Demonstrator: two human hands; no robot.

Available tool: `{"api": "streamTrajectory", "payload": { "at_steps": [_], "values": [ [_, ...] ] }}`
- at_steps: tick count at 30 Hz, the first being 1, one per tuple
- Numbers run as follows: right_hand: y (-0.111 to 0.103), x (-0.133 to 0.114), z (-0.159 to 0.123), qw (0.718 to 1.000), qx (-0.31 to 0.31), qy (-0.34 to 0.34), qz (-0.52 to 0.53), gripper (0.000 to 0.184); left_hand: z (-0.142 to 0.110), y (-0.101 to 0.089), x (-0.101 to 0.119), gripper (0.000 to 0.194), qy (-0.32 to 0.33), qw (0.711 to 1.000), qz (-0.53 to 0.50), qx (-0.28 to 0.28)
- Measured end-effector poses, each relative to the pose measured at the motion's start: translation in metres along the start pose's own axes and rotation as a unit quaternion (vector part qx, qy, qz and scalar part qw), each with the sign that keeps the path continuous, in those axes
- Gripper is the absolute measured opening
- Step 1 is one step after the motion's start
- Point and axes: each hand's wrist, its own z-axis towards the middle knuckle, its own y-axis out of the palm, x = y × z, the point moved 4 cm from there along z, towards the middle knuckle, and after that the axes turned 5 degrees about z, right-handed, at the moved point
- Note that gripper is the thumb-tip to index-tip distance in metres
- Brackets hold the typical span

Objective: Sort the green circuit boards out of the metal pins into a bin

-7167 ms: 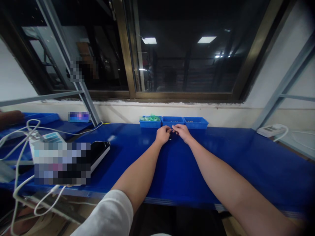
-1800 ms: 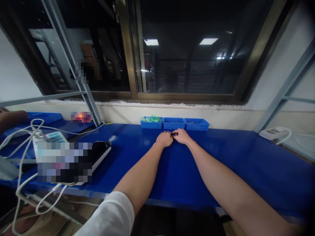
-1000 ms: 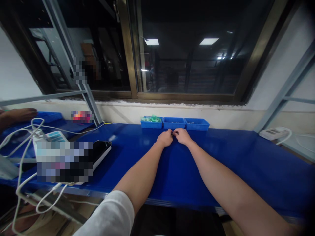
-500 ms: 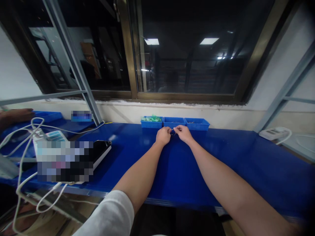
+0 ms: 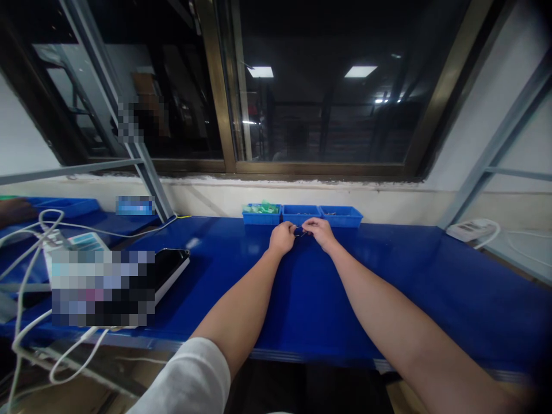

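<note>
Work looks midway: left hand (image 5: 282, 238) and right hand (image 5: 318, 231) seem pinched on a thin part (image 5: 299, 234) between them, its details too small to make out. No finished pile shows; pieces remain in the left tray (image 5: 261, 218), middle tray (image 5: 297, 217) and right tray (image 5: 342, 219), at eleven, twelve and one from the hands. A black device (image 5: 170, 261) sits at eight, blocking nothing.

Small slender piece (image 5: 301, 234), details indistinct

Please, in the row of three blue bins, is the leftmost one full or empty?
Not empty; the leftmost bin looks full: light-green pieces stick up above its rim. How deep they go cannot be told.
</note>
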Motion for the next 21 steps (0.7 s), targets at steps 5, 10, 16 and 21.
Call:
{"api": "streamTrajectory", "payload": {
  "at_steps": [5, 10, 16, 21],
  "values": [
    [-0.008, -0.004, -0.001, 0.997, 0.054, 0.008, 0.049, 0.024, 0.0, -0.003, 0.001, 0.032, 0.002, 1.0, -0.027, 0.004],
    [-0.024, 0.002, 0.002, 0.982, 0.183, 0.016, 0.037, 0.025, 0.002, -0.006, -0.003, 0.033, -0.032, 0.998, -0.05, 0.035],
    [-0.041, 0.004, 0.007, 0.961, 0.266, -0.001, 0.071, 0.04, 0.006, 0.002, -0.01, 0.033, -0.052, 0.998, -0.043, -0.001],
    [-0.033, 0.009, 0.008, 0.978, 0.204, 0.006, -0.034, 0.053, 0.007, 0.012, -0.012, 0.04, -0.044, 0.998, -0.029, -0.039]
  ]
}}
